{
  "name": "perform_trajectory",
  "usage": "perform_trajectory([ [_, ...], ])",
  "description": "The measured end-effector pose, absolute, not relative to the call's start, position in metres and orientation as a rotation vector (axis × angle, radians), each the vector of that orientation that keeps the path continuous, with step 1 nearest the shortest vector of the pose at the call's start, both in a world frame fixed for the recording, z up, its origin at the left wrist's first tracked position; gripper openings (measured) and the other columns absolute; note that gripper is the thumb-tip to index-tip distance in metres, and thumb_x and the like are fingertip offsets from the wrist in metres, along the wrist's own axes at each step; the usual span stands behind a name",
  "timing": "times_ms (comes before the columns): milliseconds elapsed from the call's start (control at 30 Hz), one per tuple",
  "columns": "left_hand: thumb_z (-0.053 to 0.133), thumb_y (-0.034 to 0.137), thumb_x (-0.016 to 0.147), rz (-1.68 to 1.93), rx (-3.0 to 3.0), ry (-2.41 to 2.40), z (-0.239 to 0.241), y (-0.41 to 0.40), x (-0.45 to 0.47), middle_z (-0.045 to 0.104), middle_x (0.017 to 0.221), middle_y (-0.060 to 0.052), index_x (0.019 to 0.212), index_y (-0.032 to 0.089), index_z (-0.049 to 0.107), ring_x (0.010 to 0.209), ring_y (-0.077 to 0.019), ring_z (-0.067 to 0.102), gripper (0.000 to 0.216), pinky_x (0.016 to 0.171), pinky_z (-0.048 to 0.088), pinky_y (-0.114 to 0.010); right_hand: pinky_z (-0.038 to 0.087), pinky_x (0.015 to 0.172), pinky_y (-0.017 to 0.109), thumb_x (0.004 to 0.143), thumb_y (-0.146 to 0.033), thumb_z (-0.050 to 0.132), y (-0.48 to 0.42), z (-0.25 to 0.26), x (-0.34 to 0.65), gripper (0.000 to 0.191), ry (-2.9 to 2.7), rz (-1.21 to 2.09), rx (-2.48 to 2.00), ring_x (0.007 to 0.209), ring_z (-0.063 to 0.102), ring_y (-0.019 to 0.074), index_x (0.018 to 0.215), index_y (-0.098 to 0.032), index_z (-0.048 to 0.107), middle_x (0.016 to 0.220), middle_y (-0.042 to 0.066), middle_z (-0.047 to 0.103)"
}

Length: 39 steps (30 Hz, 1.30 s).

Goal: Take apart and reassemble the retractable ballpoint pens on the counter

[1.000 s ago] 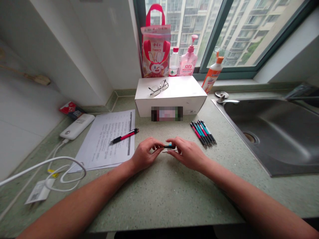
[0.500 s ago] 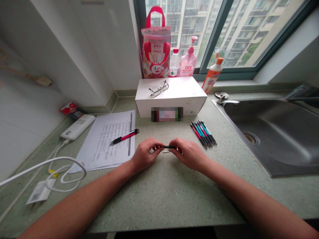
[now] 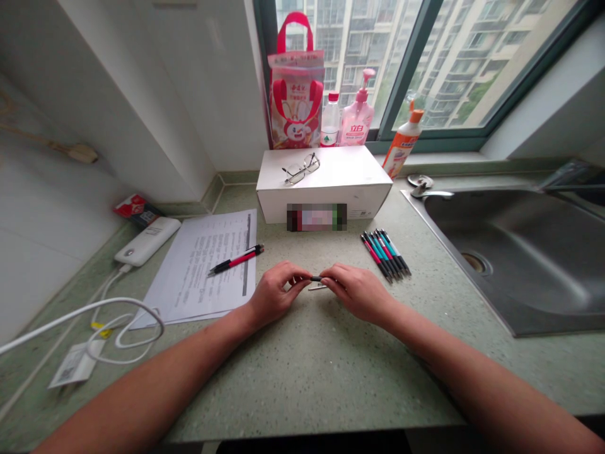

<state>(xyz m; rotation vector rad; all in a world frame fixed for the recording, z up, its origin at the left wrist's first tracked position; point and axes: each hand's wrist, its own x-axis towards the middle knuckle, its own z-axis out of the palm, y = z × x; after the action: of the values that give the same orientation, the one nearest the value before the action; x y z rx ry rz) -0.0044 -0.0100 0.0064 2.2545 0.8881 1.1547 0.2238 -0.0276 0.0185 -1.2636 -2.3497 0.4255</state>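
Between my two hands, just over the counter [image 3: 302,378], a short black piece of a pen barrel [image 3: 315,279] lies level. My left hand [image 3: 278,287] pinches its left end with thumb and fingertips. From the other side, my right hand [image 3: 357,290] is closed on its right end, and the fingers cover most of it. Beneath the right fingertips a thin metallic pen refill [image 3: 317,288] rests on the counter. To the right, several pens [image 3: 385,255] with red, teal and white barrels lie side by side. Two more pens, including a red one [image 3: 243,257], lie on printed sheets [image 3: 189,271] at the left.
A white box [image 3: 326,173] with eyeglasses [image 3: 302,169] on top stands behind my hands. A metal sink [image 3: 520,252] is at the right. On the left lie a white power bank [image 3: 147,241] and a looped white cable [image 3: 127,302]. Bottles and a pink bag [image 3: 297,101] stand by the window.
My right fingers have shifted slightly left along the black piece, so less of it shows between the hands. More of the refill is uncovered. My left hand is nearly still.
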Motion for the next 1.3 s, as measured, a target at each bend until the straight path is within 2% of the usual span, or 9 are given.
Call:
perform_trajectory([
  [100,0.067,0.019,0.092,1.155,2.255,0.887,0.0067,-0.0098,-0.0043,0.068,0.080,-0.004,0.095,0.017,0.070,0.069,-0.0147,0.061,0.005,0.067,0.051,-0.029,0.042,0.066,0.028,0.097,-0.036,0.061,-0.0277,0.0182,0.2238,0.025,-2.316,0.456,-1.287,0.074,0.066,0.0158,0.116,-0.020,0.063,0.093,0.004,0.073],
  [167,0.067,0.018,0.092,1.148,2.256,0.887,0.0068,-0.0097,-0.0044,0.069,0.080,-0.004,0.095,0.017,0.070,0.070,-0.0151,0.062,0.004,0.067,0.051,-0.028,0.040,0.064,0.028,0.096,-0.035,0.063,-0.0281,0.0183,0.2237,0.021,-2.304,0.462,-1.320,0.070,0.064,0.0152,0.110,-0.019,0.063,0.089,0.004,0.072],
  [233,0.067,0.019,0.093,1.146,2.261,0.884,0.0066,-0.0096,-0.0046,0.070,0.080,-0.004,0.094,0.017,0.070,0.070,-0.0151,0.061,0.004,0.067,0.051,-0.028,0.040,0.065,0.028,0.098,-0.033,0.059,-0.0286,0.0190,0.2235,0.016,-2.315,0.457,-1.327,0.073,0.065,0.0159,0.103,-0.019,0.064,0.090,0.004,0.072],
  [367,0.067,0.021,0.093,1.156,2.271,0.884,0.0061,-0.0094,-0.0047,0.070,0.079,-0.004,0.094,0.017,0.070,0.068,-0.0147,0.061,0.005,0.067,0.051,-0.028,0.040,0.068,0.029,0.103,-0.033,0.048,-0.0288,0.0210,0.2232,0.022,-2.363,0.445,-1.299,0.082,0.067,0.0178,0.101,-0.020,0.065,0.093,0.006,0.073],
  [600,0.067,0.020,0.093,1.133,2.269,0.879,0.0064,-0.0097,-0.0047,0.072,0.081,-0.005,0.094,0.017,0.071,0.073,-0.0167,0.064,0.005,0.069,0.053,-0.030,0.040,0.066,0.028,0.097,-0.034,0.060,-0.0287,0.0210,0.2241,0.017,-2.322,0.471,-1.326,0.074,0.065,0.0157,0.106,-0.020,0.063,0.092,0.005,0.072],
  [867,0.067,0.021,0.093,1.083,2.317,0.877,0.0063,-0.0083,-0.0048,0.072,0.079,-0.004,0.093,0.017,0.071,0.071,-0.0159,0.062,0.005,0.067,0.051,-0.028,0.040,0.069,0.029,0.103,-0.032,0.050,-0.0277,0.0235,0.2242,0.021,-2.384,0.455,-1.338,0.082,0.065,0.0183,0.101,-0.020,0.067,0.094,0.006,0.072],
  [967,0.066,0.019,0.093,1.014,2.382,0.821,0.0073,-0.0084,-0.0040,0.073,0.083,-0.005,0.094,0.017,0.070,0.077,-0.0178,0.063,0.005,0.073,0.051,-0.031,0.040,0.070,0.029,0.104,-0.033,0.046,-0.0260,0.0259,0.2261,0.026,-2.359,0.443,-1.351,0.081,0.064,0.0173,0.097,-0.019,0.067,0.094,0.005,0.070],
  [1167,0.066,0.022,0.090,0.734,2.585,0.785,0.0081,-0.0100,-0.0010,0.071,0.096,-0.008,0.092,0.018,0.068,0.090,-0.0222,0.061,0.005,0.085,0.050,-0.039,0.037,0.065,0.029,0.096,-0.027,0.056,-0.0249,0.0273,0.2306,0.013,-2.419,0.395,-1.419,0.073,0.060,0.0156,0.091,-0.019,0.065,0.089,0.004,0.067],
  [1300,0.065,0.029,0.092,0.670,2.656,0.827,0.0099,-0.0115,0.0008,0.069,0.108,-0.011,0.110,0.018,0.068,0.099,-0.0263,0.060,0.022,0.090,0.049,-0.044,0.037,0.065,0.029,0.093,-0.023,0.058,-0.0253,0.0272,0.2303,0.009,-2.482,0.383,-1.469,0.074,0.062,0.0162,0.093,-0.020,0.066,0.092,0.004,0.067],
])
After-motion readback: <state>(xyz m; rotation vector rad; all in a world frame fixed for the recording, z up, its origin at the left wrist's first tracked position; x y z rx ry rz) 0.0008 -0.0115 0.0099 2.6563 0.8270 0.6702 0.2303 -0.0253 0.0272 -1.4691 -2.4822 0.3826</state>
